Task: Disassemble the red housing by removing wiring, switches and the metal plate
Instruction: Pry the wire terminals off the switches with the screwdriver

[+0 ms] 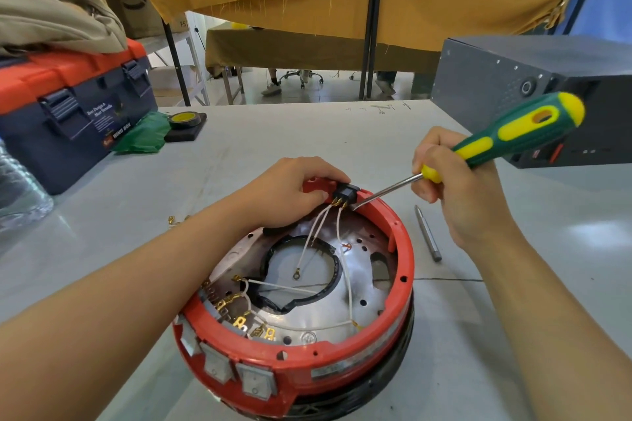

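Your round red plastic housing [342,355] sits open side up on the pale grey surface [307,133], directly in front of you, with the perforated shiny metal plate [359,284] seated inside it. Your left hand [294,191] curls over the far rim, fingers gripping the small black connector block [345,196] mounted there. Thin white wires [319,232] run from that block's brass terminals toward you across the plate, and more wires reach the brass tabs behind the grey rocker switches [236,376] on the near wall. Your right hand [458,188] grips the green-and-yellow-handled screwdriver [496,140]; its long axis slants from upper right down to lower left, tip pointing at the block's right side. A loose grey metal bit [427,232] lies on the surface just right of the housing, pointing roughly away from you.
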